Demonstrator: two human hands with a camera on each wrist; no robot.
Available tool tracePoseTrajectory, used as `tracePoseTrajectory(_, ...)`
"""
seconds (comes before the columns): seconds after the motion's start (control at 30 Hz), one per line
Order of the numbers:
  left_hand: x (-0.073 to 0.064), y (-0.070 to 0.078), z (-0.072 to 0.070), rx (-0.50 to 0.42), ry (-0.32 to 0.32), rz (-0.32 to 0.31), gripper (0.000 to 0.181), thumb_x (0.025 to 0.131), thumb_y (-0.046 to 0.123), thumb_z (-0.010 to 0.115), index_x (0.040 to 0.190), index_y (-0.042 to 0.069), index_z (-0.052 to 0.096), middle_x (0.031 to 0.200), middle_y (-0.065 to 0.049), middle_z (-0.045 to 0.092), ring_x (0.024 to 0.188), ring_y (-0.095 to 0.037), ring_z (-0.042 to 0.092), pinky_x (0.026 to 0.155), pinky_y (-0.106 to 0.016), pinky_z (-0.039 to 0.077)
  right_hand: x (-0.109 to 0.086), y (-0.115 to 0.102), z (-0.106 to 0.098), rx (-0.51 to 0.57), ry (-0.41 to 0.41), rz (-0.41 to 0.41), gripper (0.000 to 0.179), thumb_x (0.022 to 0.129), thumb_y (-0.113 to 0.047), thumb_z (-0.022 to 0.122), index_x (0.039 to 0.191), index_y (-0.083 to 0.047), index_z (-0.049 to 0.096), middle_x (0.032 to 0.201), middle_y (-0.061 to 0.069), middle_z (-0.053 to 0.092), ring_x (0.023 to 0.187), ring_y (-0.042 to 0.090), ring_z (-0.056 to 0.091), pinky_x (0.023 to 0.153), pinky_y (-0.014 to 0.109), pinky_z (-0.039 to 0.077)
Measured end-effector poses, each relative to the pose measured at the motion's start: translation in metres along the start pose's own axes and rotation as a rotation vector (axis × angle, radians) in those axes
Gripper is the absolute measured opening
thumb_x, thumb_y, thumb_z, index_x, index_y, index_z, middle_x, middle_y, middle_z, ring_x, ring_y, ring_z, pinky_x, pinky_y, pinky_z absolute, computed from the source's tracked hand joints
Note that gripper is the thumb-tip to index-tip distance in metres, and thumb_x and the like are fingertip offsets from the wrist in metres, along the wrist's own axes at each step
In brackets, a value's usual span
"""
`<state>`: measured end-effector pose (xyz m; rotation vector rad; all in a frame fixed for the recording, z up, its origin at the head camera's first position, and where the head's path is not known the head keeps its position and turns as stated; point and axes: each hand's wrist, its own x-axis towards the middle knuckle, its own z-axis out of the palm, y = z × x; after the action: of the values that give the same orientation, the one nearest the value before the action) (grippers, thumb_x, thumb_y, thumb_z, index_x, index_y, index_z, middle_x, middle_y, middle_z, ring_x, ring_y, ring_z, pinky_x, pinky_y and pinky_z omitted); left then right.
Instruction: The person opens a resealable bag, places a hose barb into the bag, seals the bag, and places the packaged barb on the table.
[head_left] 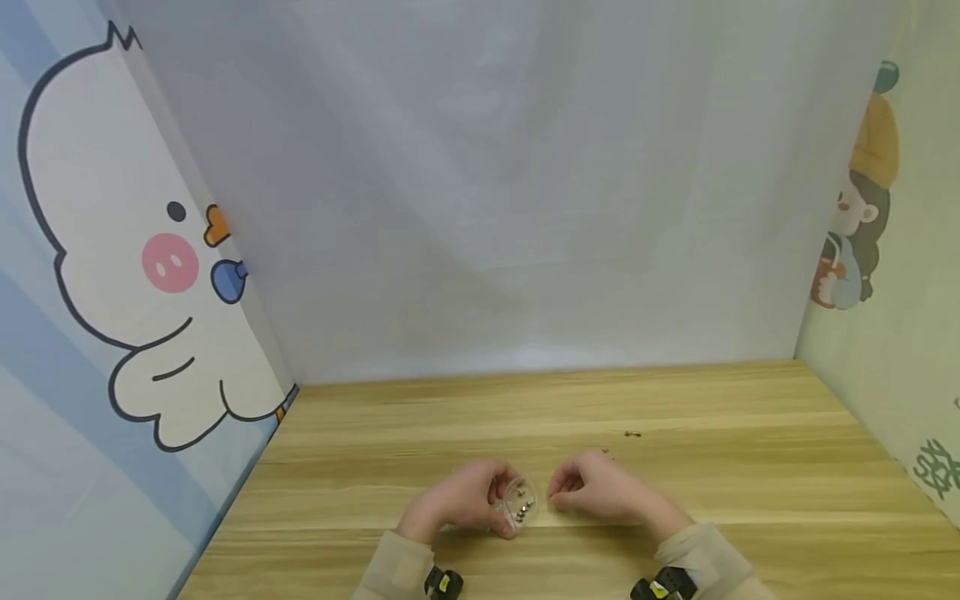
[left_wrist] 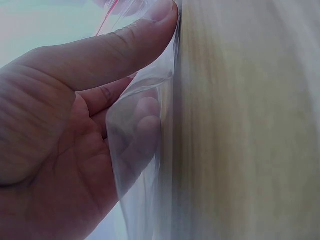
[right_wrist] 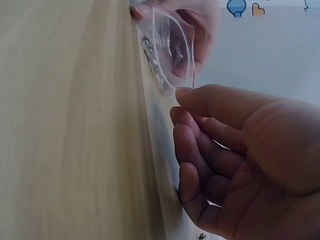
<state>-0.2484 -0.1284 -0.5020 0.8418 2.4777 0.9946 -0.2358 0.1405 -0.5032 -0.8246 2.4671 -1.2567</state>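
Note:
A small clear zip bag [head_left: 513,514] is held between the thumb and fingers of my left hand [head_left: 468,498], close above the table. Several small shiny metal pieces [right_wrist: 150,54] lie in the bag, whose mouth gapes toward the right in the head view. Clear plastic hangs over the left fingers [left_wrist: 148,120] in the left wrist view. Just right of the bag is my right hand [head_left: 596,487], its fingers loosely bent and the thumb near the index fingertip. Nothing shows between those fingertips, and a narrow space parts the hand from the bag in the head view.
On the wooden table [head_left: 360,450], beyond the right hand, lies a small metal piece [head_left: 633,433]. A tinier dark bit [head_left: 605,451] is nearer that hand. A pale curtain [head_left: 480,208] closes off the back, and printed panels stand at both sides.

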Motion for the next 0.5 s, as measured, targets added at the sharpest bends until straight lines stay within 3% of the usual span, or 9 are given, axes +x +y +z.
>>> tracePoseTrajectory(0.5, -0.001, 0.000, -0.002, -0.001, -0.002, -0.006, 0.058, 0.070, 0.008, 0.101, 0.119, 0.010, 0.070, 0.089, 0.006, 0.060, 0.079, -0.008, 0.054, 0.072, -0.023, 0.047, 0.016, -0.009, 0.025, 0.015, 0.082, -0.037, 0.004, 0.093, -0.011, 0.080, 0.092, -0.008, 0.077, 0.083, -0.008, 0.071, 0.076, 0.006, 0.064, 0.070, 0.025, 0.053)
